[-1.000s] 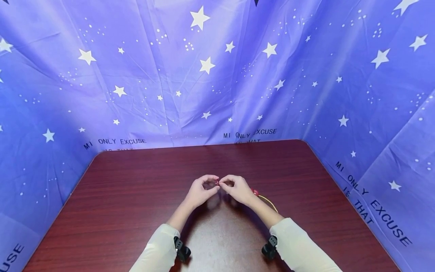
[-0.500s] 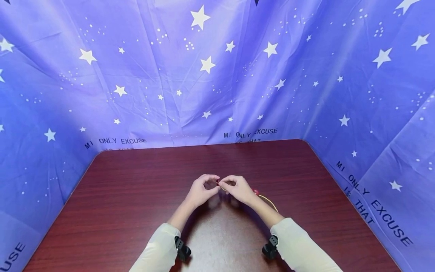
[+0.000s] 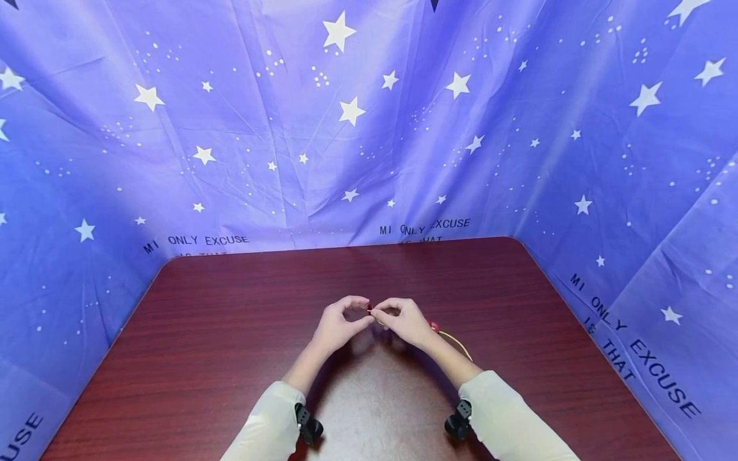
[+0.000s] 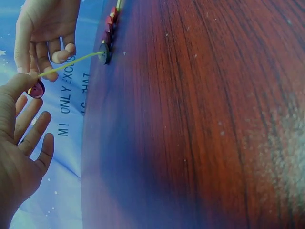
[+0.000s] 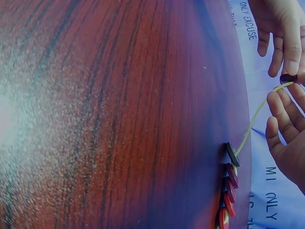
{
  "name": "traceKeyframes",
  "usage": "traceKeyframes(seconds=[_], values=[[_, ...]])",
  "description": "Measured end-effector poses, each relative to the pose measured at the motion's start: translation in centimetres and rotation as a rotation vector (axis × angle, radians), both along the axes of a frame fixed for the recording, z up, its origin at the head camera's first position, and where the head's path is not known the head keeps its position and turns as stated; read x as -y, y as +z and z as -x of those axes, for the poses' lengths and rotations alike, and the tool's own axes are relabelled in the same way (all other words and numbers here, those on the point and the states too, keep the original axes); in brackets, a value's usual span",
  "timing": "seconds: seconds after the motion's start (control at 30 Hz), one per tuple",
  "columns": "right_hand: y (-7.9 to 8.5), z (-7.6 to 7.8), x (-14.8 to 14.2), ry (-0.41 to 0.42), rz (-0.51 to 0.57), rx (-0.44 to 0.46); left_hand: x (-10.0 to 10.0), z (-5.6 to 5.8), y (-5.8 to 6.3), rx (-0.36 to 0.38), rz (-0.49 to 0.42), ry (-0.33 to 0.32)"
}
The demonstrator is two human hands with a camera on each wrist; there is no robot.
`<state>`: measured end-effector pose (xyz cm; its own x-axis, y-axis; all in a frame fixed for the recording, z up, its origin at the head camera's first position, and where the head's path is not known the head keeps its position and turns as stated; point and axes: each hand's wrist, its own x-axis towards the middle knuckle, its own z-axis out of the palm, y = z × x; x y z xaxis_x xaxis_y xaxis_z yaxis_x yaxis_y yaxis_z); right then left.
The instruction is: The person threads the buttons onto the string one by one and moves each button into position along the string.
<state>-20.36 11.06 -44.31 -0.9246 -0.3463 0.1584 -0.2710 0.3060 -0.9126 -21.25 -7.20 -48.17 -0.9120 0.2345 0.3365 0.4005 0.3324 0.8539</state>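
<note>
Between thumb and fingertip, my left hand (image 3: 339, 325) pinches a dark red button (image 4: 36, 90), which stands on edge above the table. Facing it, my right hand (image 3: 407, 321) pinches a yellow string (image 4: 71, 62) right by the button, and the fingertips of both hands nearly meet. Whether the string passes through a hole of this button is hidden by the fingers. From the right fingers the string runs down to a dark button (image 5: 232, 154) on the table. Several red buttons (image 5: 229, 204) follow behind it on the same string, leaning in a row.
The reddish-brown wooden table (image 3: 230, 307) extends around both hands. Past the right forearm, the yellow string's tail (image 3: 458, 342) lies on the tabletop. A blue star-printed cloth (image 3: 346, 153) hangs behind and along both sides. Black wrist cameras (image 3: 457, 420) sit at the sleeves.
Both hands stay in almost the same place. The right fingertips have shifted slightly at the button, and a short loop of string now shows beneath them.
</note>
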Motion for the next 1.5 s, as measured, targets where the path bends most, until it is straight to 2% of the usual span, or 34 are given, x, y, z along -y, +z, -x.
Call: traceKeyframes(seconds=[0.1, 0.27, 0.63, 0.8, 1.03, 1.13, 1.27, 1.5], values=[[0.1, 0.0, 0.0, -0.004, 0.007, 0.01, 0.1, 0.0, 0.0, 0.039, -0.016, 0.033], [0.2, -0.1, 0.0, -0.015, 0.004, 0.012, 0.1, 0.1, -0.2, 0.041, -0.008, 0.069], [0.3, -0.1, 0.1, -0.006, -0.008, 0.01, -0.1, 0.1, -0.3, 0.017, -0.05, 0.068], [0.1, 0.0, 0.1, 0.0, -0.012, 0.003, -0.1, 0.1, -0.4, 0.016, -0.031, 0.075], [-2.6, 1.5, 0.0, -0.01, -0.012, 0.019, -0.1, 0.2, -0.5, 0.022, 0.003, 0.091], [-3.0, 1.7, -0.1, -0.012, -0.023, 0.022, 0.0, 0.2, -0.5, 0.023, 0.022, 0.095], [-3.1, 1.8, -0.2, -0.022, -0.057, -0.011, 0.2, 0.2, -0.5, 0.027, 0.037, 0.093], [-2.4, 1.7, -0.4, 0.001, -0.139, -0.134, 0.3, 0.2, -0.4, 0.017, 0.043, 0.068]])
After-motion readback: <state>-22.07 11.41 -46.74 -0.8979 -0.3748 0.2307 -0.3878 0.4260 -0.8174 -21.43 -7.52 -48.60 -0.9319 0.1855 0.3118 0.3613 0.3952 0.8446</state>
